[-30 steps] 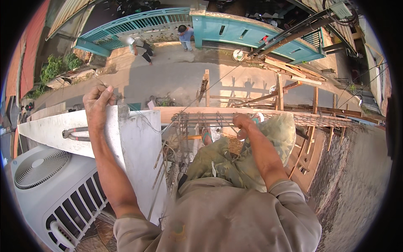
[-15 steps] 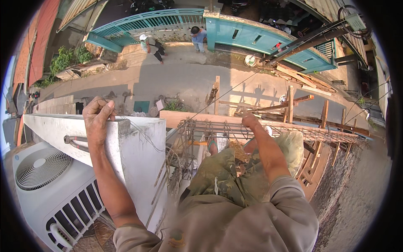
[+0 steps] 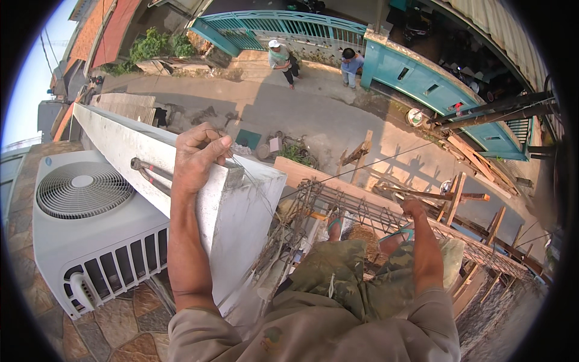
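My left hand (image 3: 199, 154) pinches thin wire (image 3: 253, 181) just over the corner of the white parapet wall (image 3: 241, 214). Red-handled pincers (image 3: 148, 172) lie on the parapet, left of that hand. My right hand (image 3: 414, 208) is curled closed above the rebar cage (image 3: 350, 202) along the wooden formwork board (image 3: 292, 169); what it grips is too small to make out. My sandalled feet (image 3: 335, 223) are down among the bars, below my camouflage trousers.
A white air-conditioner unit (image 3: 84, 253) sits at left on stone tiles. Below is a street (image 3: 211, 96) with two people (image 3: 280, 63) (image 3: 351, 69) by turquoise gates (image 3: 446, 102). Wooden props (image 3: 458, 199), a pole with cables (image 3: 500, 117) and loose planks are at right.
The view has turned, so the street, wall and gates sit farther right and tilted, with more sky at left. My left hand stays at the wall's corner with the wire.
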Demonstrator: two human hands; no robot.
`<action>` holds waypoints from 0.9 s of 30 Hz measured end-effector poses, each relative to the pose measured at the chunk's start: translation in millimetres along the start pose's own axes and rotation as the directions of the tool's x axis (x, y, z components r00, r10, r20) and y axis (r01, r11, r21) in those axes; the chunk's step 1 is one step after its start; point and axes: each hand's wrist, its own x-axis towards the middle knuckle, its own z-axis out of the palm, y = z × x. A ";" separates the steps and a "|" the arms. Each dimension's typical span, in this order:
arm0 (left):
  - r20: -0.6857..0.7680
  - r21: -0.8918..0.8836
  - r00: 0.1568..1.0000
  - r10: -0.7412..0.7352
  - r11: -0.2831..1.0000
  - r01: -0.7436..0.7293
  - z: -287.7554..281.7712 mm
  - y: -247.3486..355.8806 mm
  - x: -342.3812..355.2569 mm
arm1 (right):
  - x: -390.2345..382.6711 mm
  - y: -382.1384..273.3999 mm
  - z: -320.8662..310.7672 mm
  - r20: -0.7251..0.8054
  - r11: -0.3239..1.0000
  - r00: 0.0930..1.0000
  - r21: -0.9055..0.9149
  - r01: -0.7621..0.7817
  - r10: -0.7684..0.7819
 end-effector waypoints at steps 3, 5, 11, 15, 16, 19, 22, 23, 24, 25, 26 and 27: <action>-0.015 0.000 0.999 -0.032 0.999 0.032 -3.5 1.0 -8.6 | -22.3 -66.1 -24.3 0.099 0.910 0.992 0.415 0.026 -0.073; -0.006 -0.002 1.000 -0.025 1.000 0.025 -3.6 2.7 -8.5 | -32.7 -102.9 -5.9 0.000 0.933 0.951 0.193 0.305 -0.311; -0.008 0.001 1.000 -0.020 1.000 0.020 -1.2 -2.7 -5.5 | -2.8 -142.5 75.3 -0.312 0.847 0.848 0.186 0.497 -0.429; -0.011 -0.039 1.000 0.001 0.999 -0.002 -1.9 -4.0 -3.8 | -6.2 -144.8 85.1 -0.262 0.833 0.929 0.424 0.355 -0.262; -0.015 -0.055 1.000 0.004 0.998 -0.005 -1.7 -5.3 -3.6 | -4.0 -142.8 88.2 -0.263 0.828 0.935 0.449 0.337 -0.238; 0.023 0.018 1.000 -0.008 1.000 0.007 -3.6 -8.4 -6.1 | -15.8 -143.2 106.5 -0.263 0.811 0.946 0.500 0.303 -0.191; -0.012 0.014 1.000 -0.009 1.000 0.009 -2.7 -2.9 -5.7 | -5.0 -140.6 110.8 -0.290 0.794 0.936 0.511 0.329 -0.201; -0.043 0.006 0.999 0.006 1.000 -0.005 -2.5 -5.7 -8.8 | -2.6 -138.4 112.2 -0.297 0.784 0.928 0.511 0.353 -0.224; -0.043 0.003 0.999 -0.031 0.999 0.032 -2.8 -6.2 -11.6 | 1.0 -137.5 112.5 -0.306 0.759 0.919 0.527 0.382 -0.251; -0.038 0.022 0.999 -0.030 0.999 0.031 -3.5 -6.4 -13.4 | 5.5 -135.3 111.7 -0.335 0.729 0.900 0.538 0.424 -0.277; -0.038 0.044 0.999 -0.004 0.999 0.006 -6.2 -4.7 -9.0 | 14.6 -130.4 114.4 -0.402 0.673 0.862 0.548 0.497 -0.309; -0.029 0.007 1.000 -0.010 1.000 0.010 -3.6 -7.8 -9.1 | 7.7 -124.1 125.2 -0.477 0.594 0.810 0.558 0.580 -0.343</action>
